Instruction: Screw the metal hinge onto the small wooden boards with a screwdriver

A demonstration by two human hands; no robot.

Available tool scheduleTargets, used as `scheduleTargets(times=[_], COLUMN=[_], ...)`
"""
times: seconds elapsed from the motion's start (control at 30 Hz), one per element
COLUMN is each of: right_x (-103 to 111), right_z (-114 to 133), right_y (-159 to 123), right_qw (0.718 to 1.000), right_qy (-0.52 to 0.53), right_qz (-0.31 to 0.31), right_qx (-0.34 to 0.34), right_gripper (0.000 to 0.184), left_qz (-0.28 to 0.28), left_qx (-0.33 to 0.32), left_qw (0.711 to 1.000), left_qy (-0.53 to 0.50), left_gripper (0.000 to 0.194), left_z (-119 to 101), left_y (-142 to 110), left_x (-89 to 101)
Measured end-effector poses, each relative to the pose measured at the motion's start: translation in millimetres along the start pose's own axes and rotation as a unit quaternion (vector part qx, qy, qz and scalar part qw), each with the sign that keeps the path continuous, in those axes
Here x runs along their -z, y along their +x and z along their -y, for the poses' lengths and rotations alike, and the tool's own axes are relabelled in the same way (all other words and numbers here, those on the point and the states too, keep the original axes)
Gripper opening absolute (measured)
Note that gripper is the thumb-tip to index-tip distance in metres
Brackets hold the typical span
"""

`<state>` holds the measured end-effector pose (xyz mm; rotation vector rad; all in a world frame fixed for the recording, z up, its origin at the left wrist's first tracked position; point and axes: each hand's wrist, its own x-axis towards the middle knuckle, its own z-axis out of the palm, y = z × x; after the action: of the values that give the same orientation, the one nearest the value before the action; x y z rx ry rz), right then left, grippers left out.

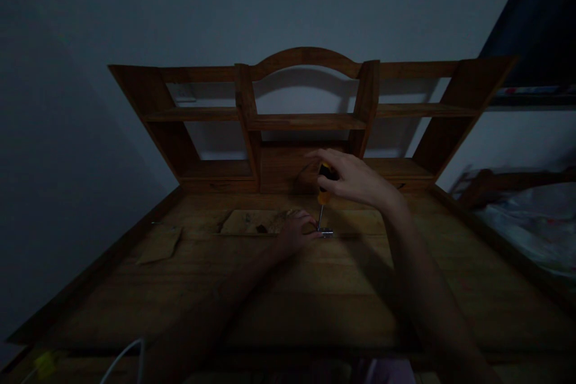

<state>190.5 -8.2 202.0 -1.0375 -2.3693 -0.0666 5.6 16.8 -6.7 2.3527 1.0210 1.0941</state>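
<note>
My right hand is closed around the yellow and black handle of a screwdriver. Its thin shaft points down, leaning slightly, and the tip meets a small shiny metal piece on the desk. Low beside that tip, my left hand pinches the left end of the metal piece between thumb and fingers. What kind of part it is, I cannot make out in the dim light. Both hands are over a long, lighter wooden strip with a worn, stained left portion.
A wooden shelf unit stands along the back of the desk. To the left lies a flat brown piece with a thin object by it. A white cable curves at the front left. Plastic-wrapped items sit right.
</note>
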Motion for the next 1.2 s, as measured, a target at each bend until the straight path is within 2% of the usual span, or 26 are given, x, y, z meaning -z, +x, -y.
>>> scheduleTargets(times=[0.07, 0.27, 0.5, 0.63, 0.73, 0.9, 1.1, 1.2], right_x=[0.7, -1.7, -6.6, -5.5, -0.8, 7.2, 4.2, 0.6], right_z=[0.1, 3.2, -0.5, -1.3, -1.7, -2.6, -1.7, -0.5], right_y=[-0.4, 2.1, 4.0, 2.9, 1.5, -1.4, -0.3, 0.2], right_qw=[1.0, 1.0, 0.997, 0.999, 0.997, 0.99, 0.997, 0.999], right_qy=[0.026, 0.027, -0.048, 0.016, 0.081, 0.129, 0.075, 0.028], right_qz=[0.009, -0.001, -0.038, -0.029, 0.004, 0.048, 0.026, 0.001], right_qx=[0.008, 0.007, -0.042, -0.037, -0.007, 0.002, -0.009, -0.027], right_gripper=[0.046, 0.021, 0.03, 0.033, 0.026, 0.031, 0.023, 0.03], left_qz=[0.003, 0.01, 0.003, 0.002, 0.0, -0.005, 0.007, 0.007], left_qx=[0.002, 0.014, 0.008, 0.006, -0.001, -0.006, -0.009, -0.003], left_qw=[1.0, 1.0, 1.0, 1.0, 1.0, 1.0, 1.0, 1.0], left_qy=[0.001, 0.01, 0.0, 0.003, -0.005, -0.003, 0.008, 0.008], left_gripper=[0.022, 0.023, 0.024, 0.024, 0.023, 0.023, 0.024, 0.024], left_z=[0.5, -2.3, -0.4, 2.0, 2.0, -0.7, -2.3, -2.8], left_y=[0.3, 0.5, -0.2, -0.4, -0.8, -0.8, 0.6, 0.7], left_x=[-0.4, 1.2, -0.3, -1.8, -1.8, 0.3, 2.7, 2.6])
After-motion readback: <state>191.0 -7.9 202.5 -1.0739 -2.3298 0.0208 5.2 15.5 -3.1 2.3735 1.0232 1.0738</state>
